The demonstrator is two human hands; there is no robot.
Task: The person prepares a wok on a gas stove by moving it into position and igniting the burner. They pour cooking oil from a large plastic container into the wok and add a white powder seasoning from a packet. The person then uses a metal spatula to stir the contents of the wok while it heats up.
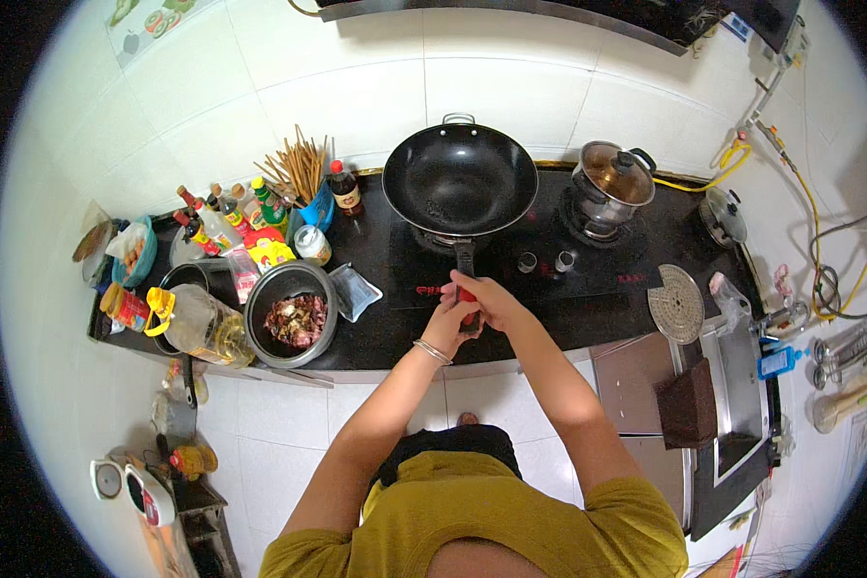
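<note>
A black wok sits over the left burner of the stove, its long handle pointing toward me. Both hands are closed around that black and red handle. My left hand, with a bracelet at the wrist, wraps it from the left. From the right, my right hand grips slightly farther up. The wok looks bare inside, with a dark sheen at the bottom. Left of my hands stands a dark round pot holding chopped raw meat. Beside it lies a clear plastic packet.
A lidded steel pot occupies the right burner. Oil jug, sauce bottles, a chopsticks holder and a dark bottle crowd the left counter. A perforated steel disc lies near the sink. A range hood overhangs.
</note>
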